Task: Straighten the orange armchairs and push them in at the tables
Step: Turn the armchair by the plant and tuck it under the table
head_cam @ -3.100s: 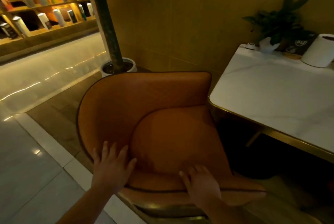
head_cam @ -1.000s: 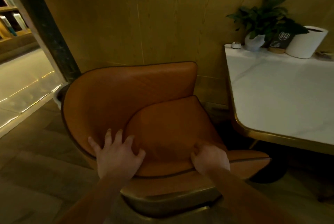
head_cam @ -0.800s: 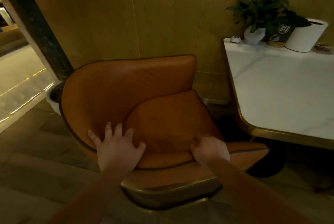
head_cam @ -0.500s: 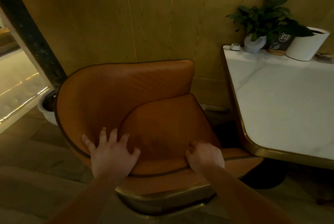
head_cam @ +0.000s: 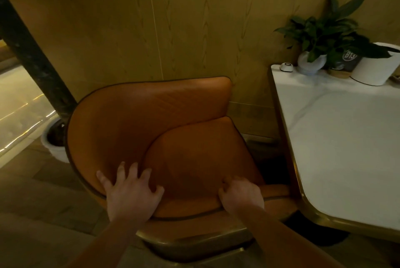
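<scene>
Both hands rest on the near side of the orange leather armchair [head_cam: 151,120], a rounded, dark-piped shell on a brass-coloured metal base. This looks like a hold for sliding and turning it. The left hand [head_cam: 132,194] lies flat with fingers spread where the curved back meets the seat cushion, apparently to steer the back. The right hand [head_cam: 241,197] has its fingers curled over the cushion's near edge, gripping it to drag the seat along. The armchair sits directly under and beyond the hands, its open front facing right, toward the white marble-topped table [head_cam: 287,138] with a gold rim, just right of the right hand. The near arm's tip reaches that rim, so it seems nearly tucked in. Beyond the hands stands a wood-panelled wall [head_cam: 194,29].
</scene>
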